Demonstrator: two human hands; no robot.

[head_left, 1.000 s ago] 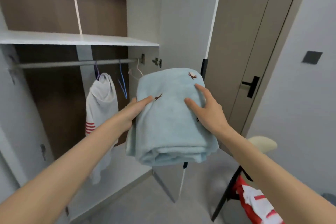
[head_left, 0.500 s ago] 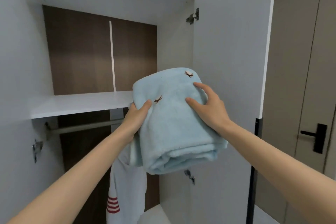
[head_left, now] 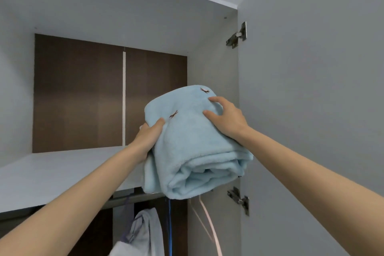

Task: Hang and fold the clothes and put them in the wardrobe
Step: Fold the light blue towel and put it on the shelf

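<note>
A folded light blue towel (head_left: 193,147) with small brown embroidered marks is held up at the right end of the wardrobe's upper shelf (head_left: 52,174), its rolled edge over the shelf's front lip. My left hand (head_left: 148,137) grips the towel's left side, thumb on top. My right hand (head_left: 226,118) presses on its upper right part, fingers spread. Whether the towel's far end rests on the shelf is hidden.
The open wardrobe door (head_left: 311,110) stands close on the right, with hinges (head_left: 238,36) on its edge. Below the shelf a rail (head_left: 124,200) carries a white garment (head_left: 143,233), a blue hanger (head_left: 169,224) and a pink hanger (head_left: 209,224).
Both hands have lifted the towel from rail height up to the upper shelf and in towards the wardrobe. The view has tilted upward; the room door and chair are out of sight.
</note>
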